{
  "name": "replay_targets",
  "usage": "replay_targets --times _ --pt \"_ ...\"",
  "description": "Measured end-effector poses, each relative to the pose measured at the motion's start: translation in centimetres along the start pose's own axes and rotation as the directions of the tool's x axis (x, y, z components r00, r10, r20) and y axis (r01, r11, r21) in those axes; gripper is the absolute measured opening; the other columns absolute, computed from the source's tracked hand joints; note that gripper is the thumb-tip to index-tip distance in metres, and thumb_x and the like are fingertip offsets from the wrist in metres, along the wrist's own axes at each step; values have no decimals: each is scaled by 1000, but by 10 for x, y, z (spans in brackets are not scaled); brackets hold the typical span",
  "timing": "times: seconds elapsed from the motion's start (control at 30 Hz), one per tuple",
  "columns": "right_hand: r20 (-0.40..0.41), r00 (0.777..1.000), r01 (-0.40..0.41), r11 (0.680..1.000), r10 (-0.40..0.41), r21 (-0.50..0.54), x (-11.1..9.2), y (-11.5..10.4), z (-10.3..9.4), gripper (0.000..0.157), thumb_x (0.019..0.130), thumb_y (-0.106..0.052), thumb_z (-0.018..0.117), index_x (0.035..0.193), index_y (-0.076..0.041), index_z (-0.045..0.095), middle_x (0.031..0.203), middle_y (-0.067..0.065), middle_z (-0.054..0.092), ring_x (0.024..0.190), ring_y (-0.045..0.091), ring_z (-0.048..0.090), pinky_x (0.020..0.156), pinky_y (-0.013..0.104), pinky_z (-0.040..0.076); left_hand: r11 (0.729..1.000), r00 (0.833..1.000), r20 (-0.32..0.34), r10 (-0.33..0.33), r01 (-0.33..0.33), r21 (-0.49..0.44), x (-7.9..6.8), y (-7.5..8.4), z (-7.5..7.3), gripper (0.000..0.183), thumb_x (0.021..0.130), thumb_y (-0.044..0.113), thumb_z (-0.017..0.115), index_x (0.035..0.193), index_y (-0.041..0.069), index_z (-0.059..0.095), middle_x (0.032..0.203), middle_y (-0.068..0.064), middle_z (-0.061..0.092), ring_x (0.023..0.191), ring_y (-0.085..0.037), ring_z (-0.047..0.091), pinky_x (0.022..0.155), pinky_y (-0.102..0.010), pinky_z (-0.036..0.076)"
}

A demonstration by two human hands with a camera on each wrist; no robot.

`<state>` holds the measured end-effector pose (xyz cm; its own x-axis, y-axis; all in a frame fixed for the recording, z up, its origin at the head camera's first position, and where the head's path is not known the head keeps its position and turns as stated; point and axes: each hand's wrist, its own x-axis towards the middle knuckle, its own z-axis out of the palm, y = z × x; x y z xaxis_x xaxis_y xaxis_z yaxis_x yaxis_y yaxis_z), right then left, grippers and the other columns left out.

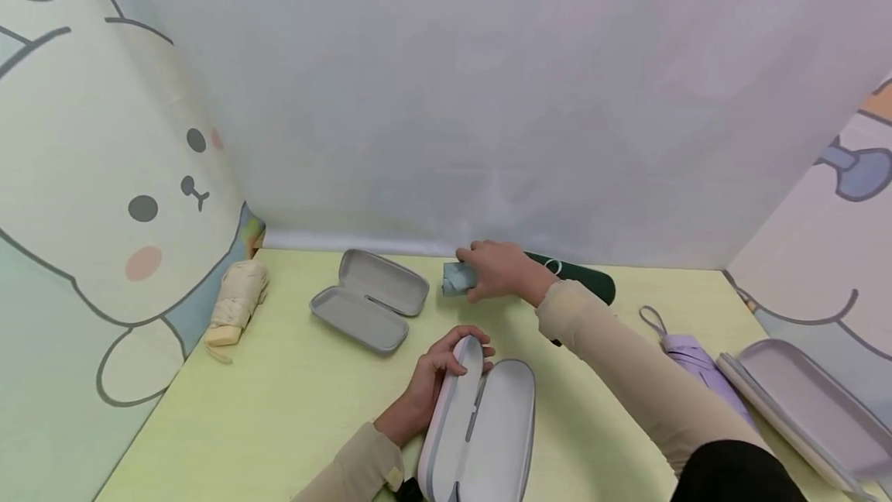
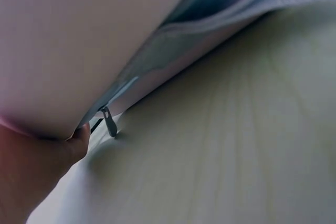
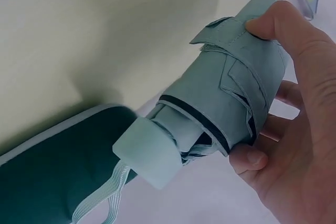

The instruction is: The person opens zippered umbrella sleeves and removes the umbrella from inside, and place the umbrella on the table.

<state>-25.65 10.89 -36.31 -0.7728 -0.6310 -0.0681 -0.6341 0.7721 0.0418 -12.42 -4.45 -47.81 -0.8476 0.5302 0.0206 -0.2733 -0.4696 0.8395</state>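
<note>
My left hand [image 1: 427,384] grips the far end of an open zippered hard case [image 1: 505,424], pale lining up, thumb over its rim. In the left wrist view, the case's smooth outer shell [image 2: 79,51] fills the upper left, with a zipper pull [image 2: 109,123] hanging from its edge. Toward the back of the table, my right hand [image 1: 503,271] holds a folded light blue-green compact umbrella [image 3: 226,85], thumb on one side and fingers on the other. The umbrella's pale handle [image 3: 149,153] has a wrist loop and overlaps a dark green case [image 3: 58,166] in the right wrist view.
An open grey case [image 1: 383,285] lies at the back left of the yellow table [image 1: 293,401]. A folded cream umbrella [image 1: 239,297] sits at the left edge. On the right lie a folded purple umbrella [image 1: 704,366] and an open lavender case [image 1: 815,393]. A wall stands behind.
</note>
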Motion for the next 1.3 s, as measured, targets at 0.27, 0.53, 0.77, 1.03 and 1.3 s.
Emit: replay_targets --times 0.27,0.53,0.77,1.03,1.3 --pt "66 996 66 996 -62 -64 27 -23 3 62 83 -46 73 135 -18 53 113 4 62 90 19 60 68 35 51 1000 1000 -5 -14 15 23 -1 0 1 57 69 3 44 125 10 54 125 -11 55 120 -28 55 102 -37 46" --pt "167 985 28 1000 -30 12 36 -21 22 58 84 -42 71 134 -19 52 113 2 62 89 16 58 71 35 49 999 999 -33 -29 30 24 2 -4 7 58 66 1 42 122 9 56 123 -12 57 118 -26 56 101 -37 47" --pt "194 981 -17 997 2 75 40 -17 21 58 87 -39 69 137 -16 50 121 5 60 98 20 54 77 37 49 999 999 -34 -28 29 36 3 0 4 59 67 2 43 124 8 55 121 -13 58 113 -28 60 98 -35 49" --pt "94 995 21 1000 -22 9 17 -3 29 69 93 -49 63 147 -12 43 142 13 49 125 32 46 101 49 45 1000 1000 -5 -19 19 1 3 2 4 57 68 0 43 123 8 54 120 -13 57 114 -27 57 99 -37 48" --pt "45 991 -124 988 129 -96 -23 32 32 72 95 -54 56 152 -14 36 154 17 37 142 40 33 110 65 29 1000 1000 -3 -18 18 -5 2 2 4 58 68 0 43 125 7 53 125 -13 53 118 -32 54 101 -39 47"
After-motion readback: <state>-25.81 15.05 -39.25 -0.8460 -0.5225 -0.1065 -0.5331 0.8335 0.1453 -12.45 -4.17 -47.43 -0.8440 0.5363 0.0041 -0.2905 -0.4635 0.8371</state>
